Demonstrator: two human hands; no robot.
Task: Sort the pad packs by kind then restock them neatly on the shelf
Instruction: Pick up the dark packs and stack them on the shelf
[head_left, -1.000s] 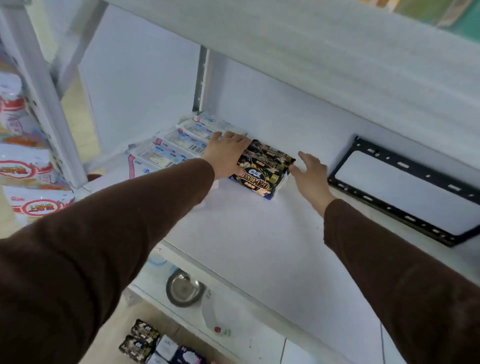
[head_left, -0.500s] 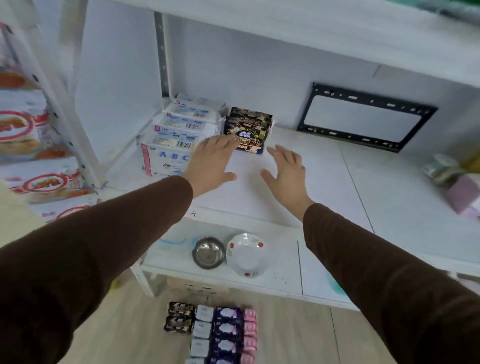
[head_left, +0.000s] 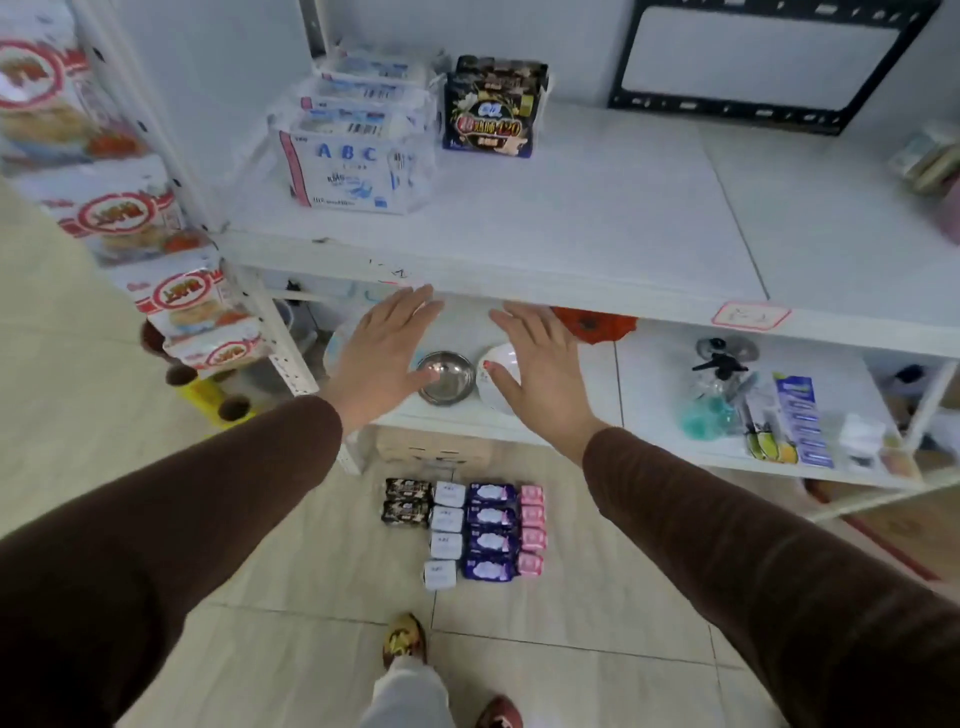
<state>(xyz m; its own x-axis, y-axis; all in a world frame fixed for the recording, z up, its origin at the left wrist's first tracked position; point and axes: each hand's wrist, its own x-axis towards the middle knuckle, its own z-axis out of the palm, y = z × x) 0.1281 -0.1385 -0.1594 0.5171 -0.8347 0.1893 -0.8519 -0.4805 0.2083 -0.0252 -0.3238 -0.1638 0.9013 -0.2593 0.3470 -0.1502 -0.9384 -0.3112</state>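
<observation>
On the white shelf (head_left: 571, 228), white ABC pad packs (head_left: 353, 150) stand in a row at the back left, with black pad packs (head_left: 491, 111) beside them on the right. Down on the floor lie sorted columns: two black packs (head_left: 407, 501), several white packs (head_left: 445, 532), several purple packs (head_left: 491, 530) and several pink packs (head_left: 532, 530). My left hand (head_left: 382, 358) and my right hand (head_left: 540, 369) hover in front of the shelf's edge, fingers straight, palms down, both holding nothing.
A lower shelf (head_left: 597, 447) carries a steel bowl (head_left: 447, 376), a white bowl (head_left: 493, 382), a spray bottle (head_left: 719, 387) and a blue box (head_left: 802, 421). Snack bags (head_left: 119, 213) hang on the rack at left. A black frame (head_left: 758, 57) leans at the shelf's back. My shoes (head_left: 405, 642) stand on the tiled floor.
Both hands have let go of the black packs and drawn back off the shelf toward me. The view has tilted down, showing the floor packs.
</observation>
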